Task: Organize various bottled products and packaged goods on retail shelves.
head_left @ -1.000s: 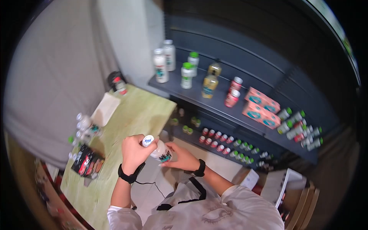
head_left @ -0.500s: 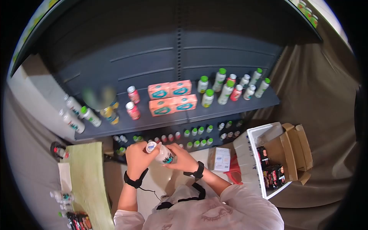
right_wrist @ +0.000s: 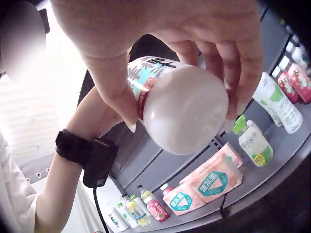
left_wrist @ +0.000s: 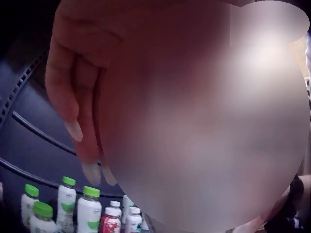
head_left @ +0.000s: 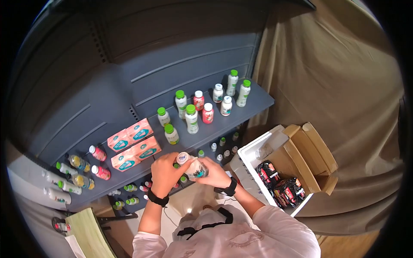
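Observation:
A white plastic bottle (head_left: pixel 197 169) with a white cap and black and teal lettering is held in front of the chest, tilted. My left hand (head_left: pixel 167 175) grips it near the neck, just below the cap. Its lower body is in the grasp of my right hand (head_left: pixel 214 173). From the right wrist, the bottle's smooth base (right_wrist: pixel 187 111) faces the camera, with thumb and fingers on opposite sides. In the left wrist view, curled fingers (left_wrist: pixel 87 111) show at left, and a large blur hides most of the rest.
Ahead runs a dark grey shelf (head_left: pixel 133 176) with pink boxes (head_left: pixel 137 154), green-capped bottles (head_left: pixel 192 120) and red bottles (head_left: pixel 208 114). More bottles stand on a lower level. At right sits a white foam box (head_left: pixel 247 152) with dark packets, beside an open carton (head_left: pixel 314 150). A pale green table (head_left: pixel 88 232) is lower left.
The head view has swung right, from the table toward the shelf's right part and the foam box. Both hands keep hold of the bottle throughout.

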`<move>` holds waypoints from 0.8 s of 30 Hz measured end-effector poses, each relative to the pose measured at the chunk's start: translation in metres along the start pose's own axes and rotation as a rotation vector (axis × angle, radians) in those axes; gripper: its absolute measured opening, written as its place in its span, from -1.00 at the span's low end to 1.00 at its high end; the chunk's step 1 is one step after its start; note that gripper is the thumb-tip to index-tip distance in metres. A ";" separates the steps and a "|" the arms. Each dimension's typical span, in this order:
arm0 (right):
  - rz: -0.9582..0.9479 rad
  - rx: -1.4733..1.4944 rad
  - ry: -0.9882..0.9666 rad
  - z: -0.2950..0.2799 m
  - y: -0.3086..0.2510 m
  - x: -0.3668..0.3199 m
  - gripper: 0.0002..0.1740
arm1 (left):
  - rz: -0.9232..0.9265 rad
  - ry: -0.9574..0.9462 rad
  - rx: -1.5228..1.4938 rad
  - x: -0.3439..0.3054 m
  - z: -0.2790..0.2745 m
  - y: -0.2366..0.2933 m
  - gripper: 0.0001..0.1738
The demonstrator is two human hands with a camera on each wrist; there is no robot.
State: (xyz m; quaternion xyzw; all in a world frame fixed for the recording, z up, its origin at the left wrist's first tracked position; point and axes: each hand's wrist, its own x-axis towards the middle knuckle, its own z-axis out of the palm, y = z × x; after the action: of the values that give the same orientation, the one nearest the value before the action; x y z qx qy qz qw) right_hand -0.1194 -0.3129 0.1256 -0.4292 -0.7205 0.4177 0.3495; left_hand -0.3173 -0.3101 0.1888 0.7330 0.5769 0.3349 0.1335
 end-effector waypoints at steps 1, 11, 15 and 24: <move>-0.002 -0.005 0.024 -0.006 0.006 0.001 -0.27 | 0.025 -0.026 -0.039 0.007 0.004 0.002 -0.58; 0.029 -0.028 0.318 -0.037 0.042 -0.015 -0.14 | 0.148 -0.389 -0.403 0.069 0.060 0.024 -0.66; 0.064 0.074 0.299 -0.058 0.050 -0.013 -0.13 | 0.244 -0.319 -0.478 0.089 0.090 0.029 -0.60; 0.021 0.058 0.095 -0.160 0.065 0.009 -0.30 | 0.203 -0.309 -0.273 0.126 0.119 0.091 -0.60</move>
State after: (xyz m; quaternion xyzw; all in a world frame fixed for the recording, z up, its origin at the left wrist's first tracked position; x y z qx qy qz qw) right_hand 0.0364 -0.2379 0.1335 -0.4459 -0.6860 0.4213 0.3912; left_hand -0.1579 -0.1970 0.1961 0.8049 0.4223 0.3055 0.2837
